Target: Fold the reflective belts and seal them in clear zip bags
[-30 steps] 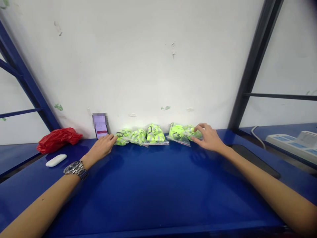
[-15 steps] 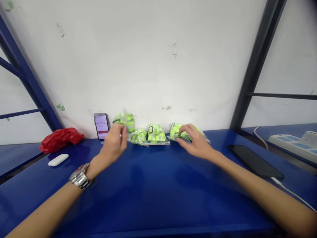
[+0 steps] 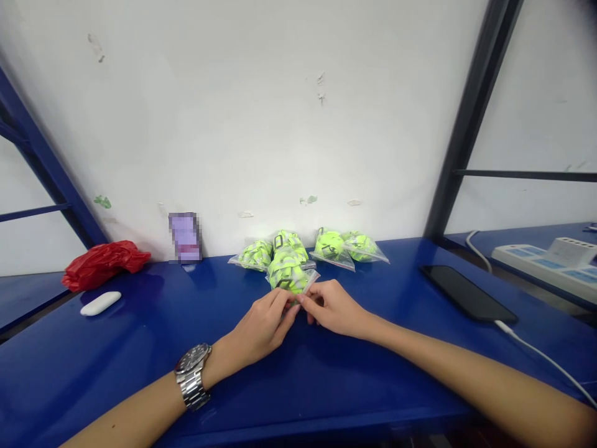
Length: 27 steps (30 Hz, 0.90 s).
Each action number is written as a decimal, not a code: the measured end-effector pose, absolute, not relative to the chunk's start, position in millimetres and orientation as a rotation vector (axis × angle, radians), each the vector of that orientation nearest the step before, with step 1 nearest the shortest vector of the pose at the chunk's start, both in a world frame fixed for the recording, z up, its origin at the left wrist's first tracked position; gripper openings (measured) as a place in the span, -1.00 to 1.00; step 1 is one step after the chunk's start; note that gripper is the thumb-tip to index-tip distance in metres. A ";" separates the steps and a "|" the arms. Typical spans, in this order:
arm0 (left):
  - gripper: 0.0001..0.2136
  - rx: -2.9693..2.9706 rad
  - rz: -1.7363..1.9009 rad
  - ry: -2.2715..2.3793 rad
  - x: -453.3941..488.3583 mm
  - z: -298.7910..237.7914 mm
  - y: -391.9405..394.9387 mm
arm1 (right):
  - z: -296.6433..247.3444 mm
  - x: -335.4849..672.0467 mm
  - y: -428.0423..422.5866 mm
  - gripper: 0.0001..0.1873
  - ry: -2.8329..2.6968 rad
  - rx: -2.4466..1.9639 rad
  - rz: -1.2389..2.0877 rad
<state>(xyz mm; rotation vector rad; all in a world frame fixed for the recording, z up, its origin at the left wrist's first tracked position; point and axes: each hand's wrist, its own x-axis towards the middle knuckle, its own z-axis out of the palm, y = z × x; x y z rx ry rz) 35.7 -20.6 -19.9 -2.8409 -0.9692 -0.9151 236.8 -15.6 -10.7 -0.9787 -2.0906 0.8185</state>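
A small clear plastic bag of neon-green straps [image 3: 288, 275] lies on the blue shelf [image 3: 140, 348] in front of me. My left hand [image 3: 261, 326], with a metal watch on its wrist, pinches the bag's near edge. My right hand [image 3: 332, 308] pinches the same edge from the other side, fingertips meeting the left's. Several more such bags [image 3: 345, 246] sit in a row against the white wall behind it.
A phone with a lit screen [image 3: 185, 236] leans on the wall. A red plastic bag [image 3: 105, 260] and a white oval case [image 3: 99, 303] lie at left. A dark phone [image 3: 467, 292] on a white cable and a power strip [image 3: 545, 260] are at right.
My left hand lifted the leftmost bag from the row and brought it toward me to the shelf's middle. My right hand left the right-hand bags and joined it on the bag's edge.
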 end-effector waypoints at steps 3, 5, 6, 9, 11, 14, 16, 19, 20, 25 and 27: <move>-0.89 -2.872 -0.923 -0.965 34.7 -21.7 -18.9 | -19.1 235.1 -14.0 -0.63 -2.020 -0.823 0.980; -0.88 -2.878 -0.910 -0.961 33.5 -22.1 -18.7 | -21.7 234.7 -13.6 -0.62 -1.992 -0.762 1.028; -0.87 -2.880 -0.902 -0.963 32.8 -21.8 -18.8 | -21.8 234.5 -13.7 -0.61 -1.984 -0.747 1.035; -0.83 -2.901 -0.896 -0.958 31.3 -19.0 -20.2 | -19.1 232.8 -15.3 -0.61 -1.953 -0.735 1.075; -0.82 -2.933 -0.911 -0.950 30.9 -17.0 -21.6 | -16.8 230.4 -17.4 -0.62 -1.919 -0.758 1.111; -0.81 -2.971 -0.926 -0.941 30.9 -15.8 -23.4 | -15.6 226.2 -20.7 -0.63 -1.877 -0.815 1.115; -0.81 -2.964 -0.942 -0.951 30.5 -16.4 -23.7 | -16.6 224.1 -22.0 -0.62 -1.873 -0.819 1.084; -0.84 -2.930 -0.977 -0.987 28.4 -17.8 -23.5 | -19.1 222.8 -22.2 -0.61 -1.895 -0.758 1.041; -0.85 -2.920 -0.983 -0.997 27.3 -18.1 -23.5 | -19.8 222.7 -22.1 -0.62 -1.903 -0.736 1.034; -0.83 -2.869 -0.923 -0.999 24.3 -18.3 -26.9 | -21.4 218.4 -23.3 -0.76 -1.917 -0.735 1.005; -0.85 -2.825 -0.866 -0.981 25.5 -18.4 -28.6 | -21.5 213.8 -24.7 -0.85 -1.904 -0.808 0.970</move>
